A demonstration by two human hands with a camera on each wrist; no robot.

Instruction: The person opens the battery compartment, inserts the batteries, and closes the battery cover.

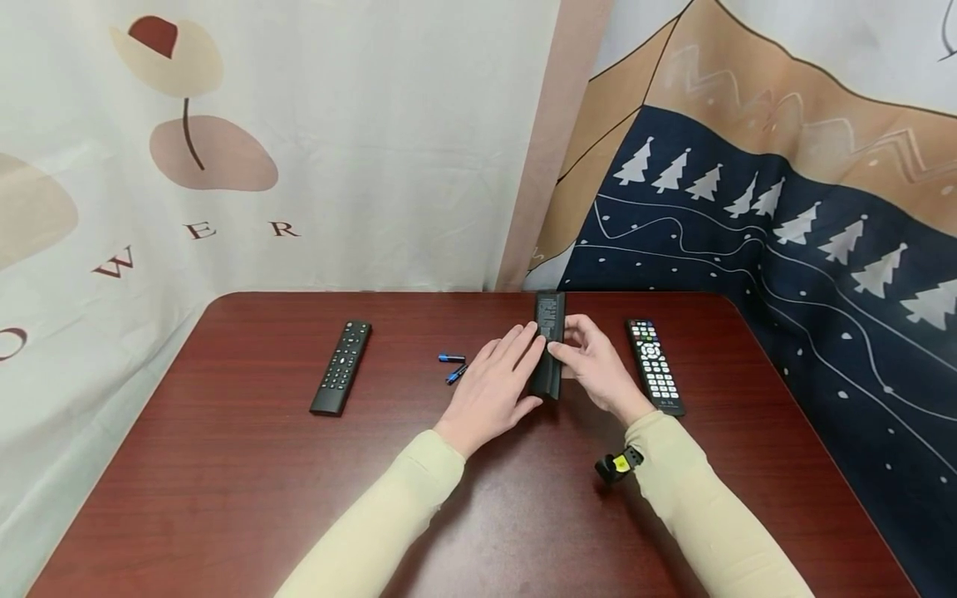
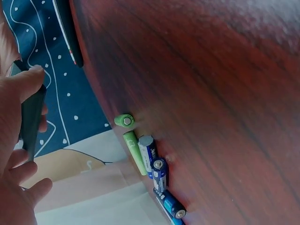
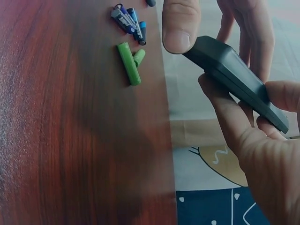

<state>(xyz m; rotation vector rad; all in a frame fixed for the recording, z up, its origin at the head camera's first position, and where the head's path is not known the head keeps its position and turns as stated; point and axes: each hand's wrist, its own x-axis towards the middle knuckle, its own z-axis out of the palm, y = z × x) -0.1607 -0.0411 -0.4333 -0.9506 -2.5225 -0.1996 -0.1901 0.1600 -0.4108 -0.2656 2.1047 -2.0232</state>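
Black remote [image 1: 551, 324] sits pinched in the right hand [image 1: 598, 365], the left hand [image 1: 493, 382] straight-fingered against it — likely work on its back, next needing steady pressure.

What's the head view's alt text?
A right hand pinches a black oblong plastic remote while the left hand touches it, over a reddish wooden table. Leftward lie two blue cylindrical batteries and a slim black remote; rightward, a white-buttoned black remote.

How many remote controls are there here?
3. The left remote and right remote lie buttons up on the table; the middle remote is gripped by the right hand, with the left hand touching it. None appears hidden.
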